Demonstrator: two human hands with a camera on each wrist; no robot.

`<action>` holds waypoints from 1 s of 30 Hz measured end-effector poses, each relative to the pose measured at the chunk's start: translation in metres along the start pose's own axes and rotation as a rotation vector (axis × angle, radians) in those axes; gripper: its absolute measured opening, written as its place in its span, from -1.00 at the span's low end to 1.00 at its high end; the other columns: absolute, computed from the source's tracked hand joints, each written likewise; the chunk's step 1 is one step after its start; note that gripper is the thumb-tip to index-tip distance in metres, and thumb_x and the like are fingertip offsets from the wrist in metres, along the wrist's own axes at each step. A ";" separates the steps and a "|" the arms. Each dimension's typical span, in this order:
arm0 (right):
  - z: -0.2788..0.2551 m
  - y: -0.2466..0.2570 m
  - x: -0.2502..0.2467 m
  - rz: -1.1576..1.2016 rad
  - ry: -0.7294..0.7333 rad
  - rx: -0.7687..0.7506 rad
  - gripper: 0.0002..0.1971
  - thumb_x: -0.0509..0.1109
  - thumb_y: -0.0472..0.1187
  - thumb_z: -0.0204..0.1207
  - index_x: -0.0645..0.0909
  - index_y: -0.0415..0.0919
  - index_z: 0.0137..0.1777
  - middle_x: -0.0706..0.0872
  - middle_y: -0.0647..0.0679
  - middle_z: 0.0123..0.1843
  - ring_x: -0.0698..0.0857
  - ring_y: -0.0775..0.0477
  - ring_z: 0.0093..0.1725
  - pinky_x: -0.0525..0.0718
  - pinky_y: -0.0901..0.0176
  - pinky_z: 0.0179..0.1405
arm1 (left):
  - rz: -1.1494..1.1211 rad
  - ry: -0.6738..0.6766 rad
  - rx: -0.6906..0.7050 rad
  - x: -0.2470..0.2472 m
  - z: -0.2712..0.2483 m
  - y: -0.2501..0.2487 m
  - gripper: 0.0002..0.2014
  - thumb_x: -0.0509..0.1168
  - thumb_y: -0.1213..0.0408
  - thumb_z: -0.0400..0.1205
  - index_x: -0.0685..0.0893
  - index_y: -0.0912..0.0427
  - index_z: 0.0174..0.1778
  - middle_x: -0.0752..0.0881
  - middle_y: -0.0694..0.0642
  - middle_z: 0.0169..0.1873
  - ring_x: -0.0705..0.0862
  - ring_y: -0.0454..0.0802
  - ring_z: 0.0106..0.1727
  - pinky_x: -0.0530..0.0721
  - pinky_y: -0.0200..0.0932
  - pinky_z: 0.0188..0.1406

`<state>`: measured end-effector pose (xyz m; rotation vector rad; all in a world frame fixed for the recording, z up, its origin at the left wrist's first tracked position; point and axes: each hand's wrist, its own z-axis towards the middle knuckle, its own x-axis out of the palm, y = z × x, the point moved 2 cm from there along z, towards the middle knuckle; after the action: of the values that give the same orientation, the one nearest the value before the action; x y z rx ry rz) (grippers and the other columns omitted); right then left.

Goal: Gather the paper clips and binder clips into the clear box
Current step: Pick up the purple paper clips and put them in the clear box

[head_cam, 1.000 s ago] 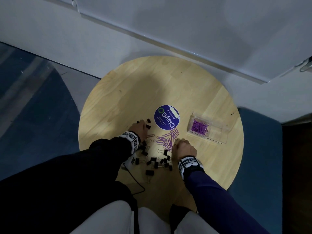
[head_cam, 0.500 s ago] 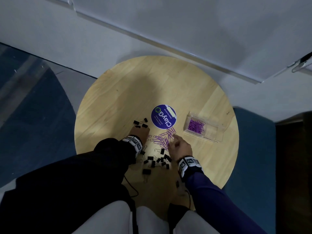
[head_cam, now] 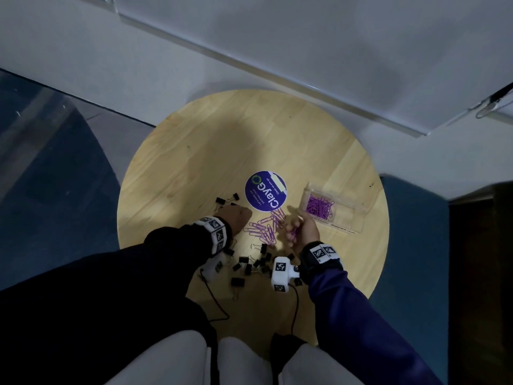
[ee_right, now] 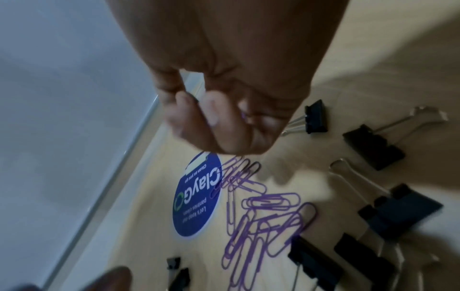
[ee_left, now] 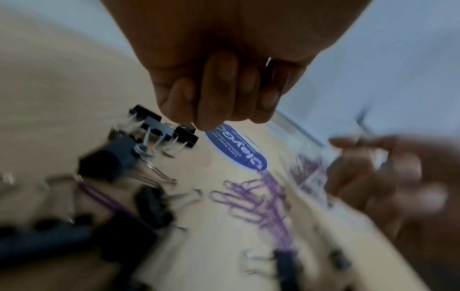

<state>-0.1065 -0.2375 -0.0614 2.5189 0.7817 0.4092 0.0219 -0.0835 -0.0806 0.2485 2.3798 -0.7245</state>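
A clear box [head_cam: 347, 218] with purple paper clips inside sits on the right of the round wooden table [head_cam: 194, 162]. Loose purple paper clips [head_cam: 265, 230] [ee_right: 261, 216] lie in a pile between my hands. Black binder clips [head_cam: 249, 263] [ee_right: 373, 147] are scattered nearer to me, and a few more [head_cam: 226, 200] [ee_left: 161, 128] lie just beyond my left hand. My left hand [head_cam: 236, 218] [ee_left: 224, 98] is curled into a fist with a silvery clip wire showing between its fingers. My right hand [head_cam: 298, 227] [ee_right: 199, 110], raised just left of the box, pinches purple paper clips.
A round blue sticker [head_cam: 265, 191] is stuck on the table beyond the pile. A white tracker block [head_cam: 281, 273] with a cable hangs by my right wrist. Blue seating [head_cam: 416, 245] borders the table's right, and a white wall runs behind.
My right hand has lifted off the paper clip pile and moved right toward the box with clips in its fingers. My left hand stayed by the far binder clips.
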 end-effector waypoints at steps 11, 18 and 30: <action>0.032 0.005 0.022 -1.543 -0.283 -0.454 -0.68 0.37 0.15 0.51 0.53 0.05 0.18 0.74 -0.05 0.01 0.74 -0.26 0.02 0.70 -0.03 -0.02 | -0.304 0.047 0.024 0.011 -0.010 0.024 -0.69 0.08 0.02 0.76 0.39 0.08 -0.26 0.46 -0.03 -0.40 0.48 0.02 -0.27 0.37 -0.18 -0.24; 0.036 -0.012 0.019 -1.453 -0.345 -0.518 -0.92 0.31 -0.07 0.54 0.61 0.04 -0.02 0.58 -0.10 0.23 0.73 -0.22 -0.07 0.74 0.01 -0.07 | -0.342 -0.016 0.024 0.016 -0.011 0.032 -0.75 0.06 0.21 0.77 0.63 0.18 0.02 0.67 0.12 -0.29 0.63 0.08 -0.29 0.50 -0.21 -0.29; 0.021 -0.020 0.002 -1.201 -0.392 -0.474 -0.92 0.30 -0.15 0.50 0.62 -0.04 -0.17 0.71 -0.05 -0.06 0.70 -0.12 -0.16 0.73 0.10 -0.08 | 0.347 -0.037 0.184 0.024 0.009 -0.024 -0.50 0.20 -0.02 0.67 0.37 0.04 0.51 0.50 0.15 0.46 0.59 0.21 0.37 0.53 0.09 0.30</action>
<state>-0.1058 -0.2286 -0.0891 1.2811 1.5771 -0.2826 -0.0003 -0.1089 -0.0903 0.6996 2.1573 -0.7707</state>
